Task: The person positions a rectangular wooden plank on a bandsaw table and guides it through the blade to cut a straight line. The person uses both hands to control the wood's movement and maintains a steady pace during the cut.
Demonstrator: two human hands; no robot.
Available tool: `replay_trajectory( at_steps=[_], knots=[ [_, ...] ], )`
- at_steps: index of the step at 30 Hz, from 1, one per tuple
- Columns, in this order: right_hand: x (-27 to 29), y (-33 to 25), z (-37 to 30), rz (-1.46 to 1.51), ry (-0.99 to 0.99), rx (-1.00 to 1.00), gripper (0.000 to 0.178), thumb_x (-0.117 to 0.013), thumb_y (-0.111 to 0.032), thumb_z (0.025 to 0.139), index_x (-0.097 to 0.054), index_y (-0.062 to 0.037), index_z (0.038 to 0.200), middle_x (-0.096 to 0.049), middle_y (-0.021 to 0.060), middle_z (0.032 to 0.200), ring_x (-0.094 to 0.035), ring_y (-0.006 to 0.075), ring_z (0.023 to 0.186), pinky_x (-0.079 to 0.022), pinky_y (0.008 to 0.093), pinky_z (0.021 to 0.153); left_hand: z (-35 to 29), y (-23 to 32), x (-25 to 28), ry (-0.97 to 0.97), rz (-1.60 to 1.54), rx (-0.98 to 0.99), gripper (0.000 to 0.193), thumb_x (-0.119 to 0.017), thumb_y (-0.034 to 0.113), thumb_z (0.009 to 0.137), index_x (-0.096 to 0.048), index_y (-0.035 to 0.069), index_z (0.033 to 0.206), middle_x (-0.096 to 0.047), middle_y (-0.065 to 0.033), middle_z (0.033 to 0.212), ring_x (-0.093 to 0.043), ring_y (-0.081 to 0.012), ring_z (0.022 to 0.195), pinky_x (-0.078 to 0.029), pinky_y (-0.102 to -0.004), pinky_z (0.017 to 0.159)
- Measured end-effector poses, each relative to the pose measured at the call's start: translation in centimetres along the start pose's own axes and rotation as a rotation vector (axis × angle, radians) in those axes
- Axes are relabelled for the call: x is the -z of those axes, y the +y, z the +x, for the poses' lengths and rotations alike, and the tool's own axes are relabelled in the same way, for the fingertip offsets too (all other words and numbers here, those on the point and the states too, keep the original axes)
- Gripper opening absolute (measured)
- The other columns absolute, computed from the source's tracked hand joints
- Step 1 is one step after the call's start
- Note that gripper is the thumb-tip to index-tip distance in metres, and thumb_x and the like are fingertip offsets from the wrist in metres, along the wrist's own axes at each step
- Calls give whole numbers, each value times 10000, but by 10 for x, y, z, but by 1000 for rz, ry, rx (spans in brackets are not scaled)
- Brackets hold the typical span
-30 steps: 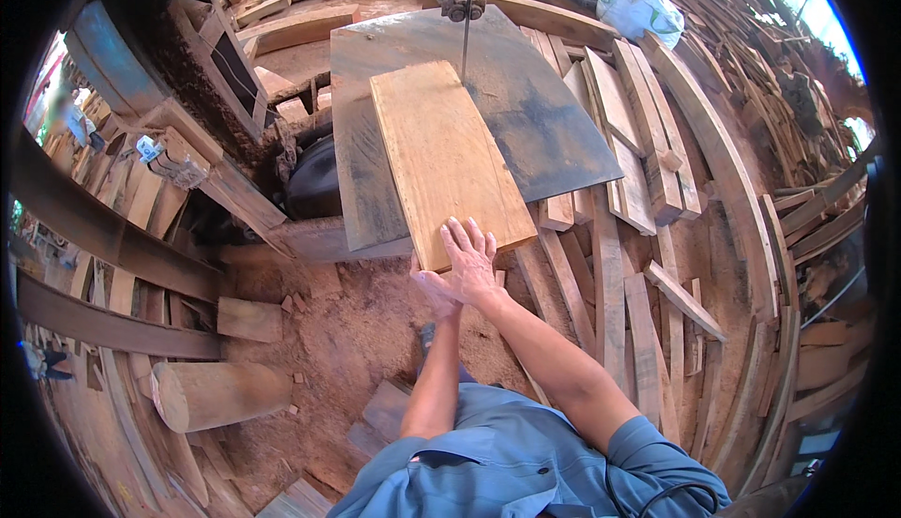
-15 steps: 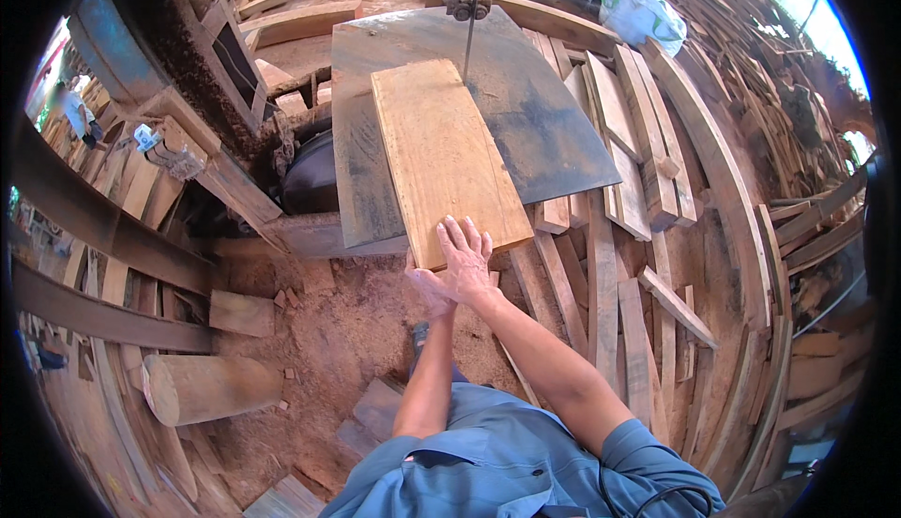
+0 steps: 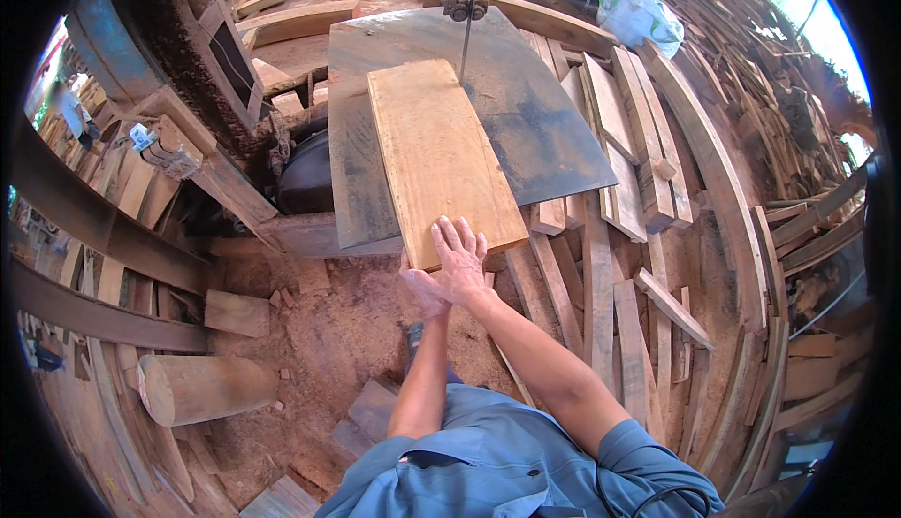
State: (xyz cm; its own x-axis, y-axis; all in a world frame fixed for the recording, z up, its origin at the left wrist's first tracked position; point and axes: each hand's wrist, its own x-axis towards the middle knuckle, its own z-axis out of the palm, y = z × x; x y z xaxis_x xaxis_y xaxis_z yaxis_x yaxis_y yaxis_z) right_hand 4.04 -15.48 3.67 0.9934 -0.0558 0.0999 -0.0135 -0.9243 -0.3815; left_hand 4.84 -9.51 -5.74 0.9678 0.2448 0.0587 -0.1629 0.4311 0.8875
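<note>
A thick wooden plank [image 3: 436,161] lies on the dark metal table [image 3: 554,143] of a band saw, and its near end sticks out past the table's edge. The thin saw blade [image 3: 466,49] runs down close to the plank's far right corner. My right hand [image 3: 462,269] rests on top of the near end, its fingers stretched out and slightly spread. Below and left of it, my left hand [image 3: 424,291] holds the near left corner, thumb up against the edge. The wrists lie close together, and most of the left fingers are hidden.
Long timber beams [image 3: 648,143] lie stacked to the right of the saw. A round log [image 3: 211,388] and a wood block [image 3: 236,313] lie at left on the sawdust-covered floor. The saw's frame [image 3: 122,49] stands at far left. A white sack [image 3: 638,16] sits at far right.
The whole view has shifted very slightly. My hands and the plank keep nearly the same place on the saw table.
</note>
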Motion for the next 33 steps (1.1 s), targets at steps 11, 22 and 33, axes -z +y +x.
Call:
replay_trajectory(
  at_steps=[11,22,33],
  knots=[
    [2,-3,3,-25,-35,-16,1082,-669,-732,821,-383,-66,1624,-272,138,1729,-106,414,1611,-36,639,1273,7,-22,15,-22,74,-90,694,-722,258,1008,-282,98,1520,-419,-192,1497,-513,-296,1345,-481,-487,1133],
    [0,-1,3,-24,3,13,1098,-673,-755,824,-386,-52,1617,-290,157,1718,-144,460,1590,-68,658,1258,6,-12,11,-20,-13,-17,764,-785,240,964,-279,79,1513,-425,-190,1487,-512,-285,1342,-476,-477,1133],
    [4,-4,4,-5,-15,2,1096,-683,-742,823,-390,-38,1611,-287,162,1718,-133,459,1592,-63,658,1256,5,-12,9,-1,94,-85,761,-709,323,1007,-268,58,1568,-431,-187,1488,-502,-290,1344,-456,-476,1142]
  ],
)
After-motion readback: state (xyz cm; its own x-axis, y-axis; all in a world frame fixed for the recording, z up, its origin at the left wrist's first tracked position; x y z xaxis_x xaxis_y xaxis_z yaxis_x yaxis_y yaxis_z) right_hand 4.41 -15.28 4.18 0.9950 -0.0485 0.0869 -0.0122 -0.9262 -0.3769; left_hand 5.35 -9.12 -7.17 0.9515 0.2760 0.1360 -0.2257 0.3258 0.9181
